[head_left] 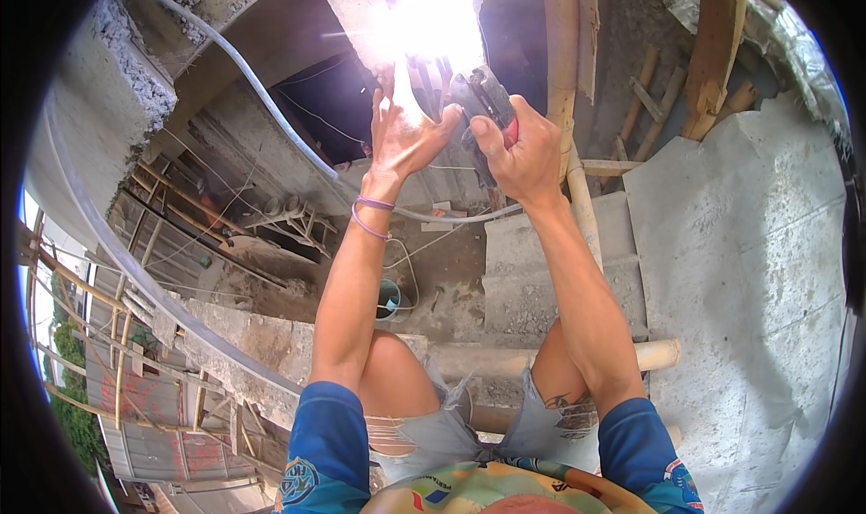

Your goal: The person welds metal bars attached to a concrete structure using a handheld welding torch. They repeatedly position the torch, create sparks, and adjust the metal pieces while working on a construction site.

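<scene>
A blinding white arc glare fills the top middle, washing out whatever it touches. My left hand is raised just below it, fingers stretched upward and thumb spread to the right. Its fingertips fade into the light, beside thin metal rods. Purple bands circle that wrist. To the right, my right hand is closed round a welding electrode holder, dark and worn with a bit of red at the grip. The holder's tip points up into the glare, close to my left thumb.
A pale hose crosses the left side. Bamboo poles stand right of my hands, and a horizontal one runs by my knees. Grey metal sheets lie at right. Far below are a bucket and bamboo scaffolding.
</scene>
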Motion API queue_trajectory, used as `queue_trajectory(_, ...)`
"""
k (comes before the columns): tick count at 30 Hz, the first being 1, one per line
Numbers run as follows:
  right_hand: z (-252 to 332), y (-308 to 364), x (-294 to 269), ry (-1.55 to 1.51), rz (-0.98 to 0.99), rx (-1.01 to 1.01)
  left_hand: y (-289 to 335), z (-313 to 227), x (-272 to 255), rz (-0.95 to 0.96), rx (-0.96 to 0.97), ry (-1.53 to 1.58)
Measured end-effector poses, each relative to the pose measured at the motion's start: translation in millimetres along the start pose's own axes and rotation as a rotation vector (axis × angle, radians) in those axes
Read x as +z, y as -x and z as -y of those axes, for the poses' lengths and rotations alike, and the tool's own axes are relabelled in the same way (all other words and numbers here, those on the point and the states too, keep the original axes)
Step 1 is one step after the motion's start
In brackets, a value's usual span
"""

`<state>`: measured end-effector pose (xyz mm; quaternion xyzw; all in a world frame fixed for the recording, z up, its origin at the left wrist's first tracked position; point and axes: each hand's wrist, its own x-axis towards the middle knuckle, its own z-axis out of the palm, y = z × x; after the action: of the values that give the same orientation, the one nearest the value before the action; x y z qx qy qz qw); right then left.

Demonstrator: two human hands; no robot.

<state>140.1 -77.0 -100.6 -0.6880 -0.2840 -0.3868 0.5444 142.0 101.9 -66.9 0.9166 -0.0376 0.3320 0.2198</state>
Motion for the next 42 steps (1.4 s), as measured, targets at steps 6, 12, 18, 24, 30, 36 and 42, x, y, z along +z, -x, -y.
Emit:
queue_trajectory(6,-0.8,2.0,1.1,0.021,0.005,-0.007,-0.7,-4.2,-1.3,-0.008,0.006,-0.025)
queue_trajectory(12,0.1,1.9,0.9,0.038,0.005,-0.003,-0.4,-7.6,-1.5,-0.093,0.083,-0.013)
queue_trajectory(18,0.9,2.0,1.0,0.028,0.003,0.012,0.4,-4.9,-1.7,-0.031,0.071,0.066)
queue_trajectory(24,0.9,2.3,1.4,0.051,0.001,0.014,-0.8,-4.3,-0.7,-0.004,-0.005,-0.020)
queue_trajectory(30,-1.3,1.7,1.9,0.054,-0.005,0.014,-0.6,-2.4,0.4,-0.038,0.039,-0.053)
queue_trajectory(36,-1.1,1.0,1.7,0.057,-0.007,0.024,-0.5,-3.1,-1.5,-0.027,0.079,-0.026)
queue_trajectory(42,-0.2,0.2,1.6,0.051,0.012,0.045,-0.2,-9.9,-6.6,-0.028,0.058,-0.023)
